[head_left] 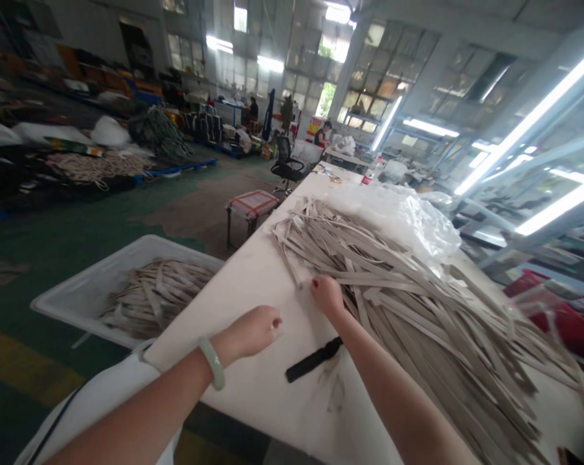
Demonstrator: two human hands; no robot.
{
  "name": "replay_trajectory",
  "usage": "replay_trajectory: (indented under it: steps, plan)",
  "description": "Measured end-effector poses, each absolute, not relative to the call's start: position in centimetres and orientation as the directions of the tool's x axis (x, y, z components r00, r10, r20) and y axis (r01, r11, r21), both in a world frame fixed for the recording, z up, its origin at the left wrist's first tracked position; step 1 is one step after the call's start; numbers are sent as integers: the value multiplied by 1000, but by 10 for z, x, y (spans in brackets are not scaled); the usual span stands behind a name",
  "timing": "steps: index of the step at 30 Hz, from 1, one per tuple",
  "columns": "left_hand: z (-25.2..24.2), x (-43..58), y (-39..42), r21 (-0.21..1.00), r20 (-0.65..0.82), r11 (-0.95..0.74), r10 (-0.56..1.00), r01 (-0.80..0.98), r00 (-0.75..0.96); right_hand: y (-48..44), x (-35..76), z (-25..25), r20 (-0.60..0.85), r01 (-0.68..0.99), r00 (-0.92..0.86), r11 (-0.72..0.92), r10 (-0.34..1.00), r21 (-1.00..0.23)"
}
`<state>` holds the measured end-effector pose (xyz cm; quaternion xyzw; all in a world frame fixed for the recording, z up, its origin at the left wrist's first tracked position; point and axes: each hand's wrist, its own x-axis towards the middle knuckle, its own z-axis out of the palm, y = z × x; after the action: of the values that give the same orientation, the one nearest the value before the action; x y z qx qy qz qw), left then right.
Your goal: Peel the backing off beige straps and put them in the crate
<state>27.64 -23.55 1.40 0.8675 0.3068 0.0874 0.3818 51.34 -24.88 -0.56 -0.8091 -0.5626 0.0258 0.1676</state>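
My left hand [253,330], a pale green bangle [211,363] on its wrist, is over the near part of the white table with its fingers curled closed. Whatever it may hold is hidden. My right hand [327,297] is closed at the left edge of a big heap of flat grey-beige strips [418,316]. One strip end lies just left of its fingers; I cannot make out whether the hand grips it. Between my forearms a long black object [314,360] lies on the table, partly hidden by my right arm.
Left of the table [243,278] stands a white plastic tub [93,316] of similar strips. Clear plastic sheeting [408,219] and a bottle [369,173] are farther along the table. A stool [253,203] and an office chair [286,161] stand beyond the tub. Two people are in the background.
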Motion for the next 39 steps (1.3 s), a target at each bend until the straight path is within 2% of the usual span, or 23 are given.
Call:
replay_trajectory:
  steps: [2, 4, 7, 9, 11, 14, 16, 21, 26, 29, 32, 34, 35, 37, 39]
  plan:
    - [12, 278, -223, 743, 16, -496, 685, 450, 729, -272, 498, 1, 193, 883, 373, -283, 907, -375]
    - [17, 282, -219, 813, 111, -485, 673, 322, 731, -301, 476, 9, 212, 865, 340, -216, 916, -453]
    - [29, 287, -223, 870, 162, -486, 441, 83, 883, -342, 443, 17, 263, 819, 235, -45, 936, -572]
    - [30, 289, -227, 864, 138, -501, 312, 39, 940, -356, 432, 17, 339, 807, 227, 18, 913, -590]
    - [26, 288, -230, 829, 111, -550, 345, 105, 932, -355, 436, 13, 367, 859, 263, -43, 892, -510]
    - [15, 287, -230, 729, 94, -626, 493, 278, 865, -329, 465, 3, 308, 924, 264, -147, 914, -354]
    - [10, 285, -229, 661, 97, -658, 552, 361, 828, -304, 488, -3, 260, 937, 228, -139, 938, -322]
    - [8, 278, -222, 543, 100, -687, 625, 484, 774, -258, 525, -13, 121, 910, 147, -86, 982, -405]
    - [10, 274, -215, 484, 140, -712, 636, 508, 759, -275, 515, -23, 118, 794, 267, -149, 957, -590]
    - [21, 274, -221, 614, 167, -710, 545, 345, 822, -311, 481, -28, 82, 661, 259, -115, 962, -742]
    - [41, 271, -237, 772, 187, -633, 319, 62, 929, -346, 439, -26, 1, 486, 183, -89, 983, -869]
    - [52, 267, -246, 804, 204, -590, 159, -73, 966, -359, 417, -19, -102, 158, 184, -132, 978, -979]
    - [56, 265, -250, 806, 213, -582, 112, -109, 971, -362, 408, -15, -182, -56, 165, -175, 969, -983]
    - [58, 262, -254, 806, 226, -579, 111, -122, 968, -364, 397, -9, -333, -400, 33, -293, 942, -869]
    - [55, 260, -256, 840, 247, -532, 197, -108, 949, -363, 390, -6, -384, -470, -133, -399, 914, -787]
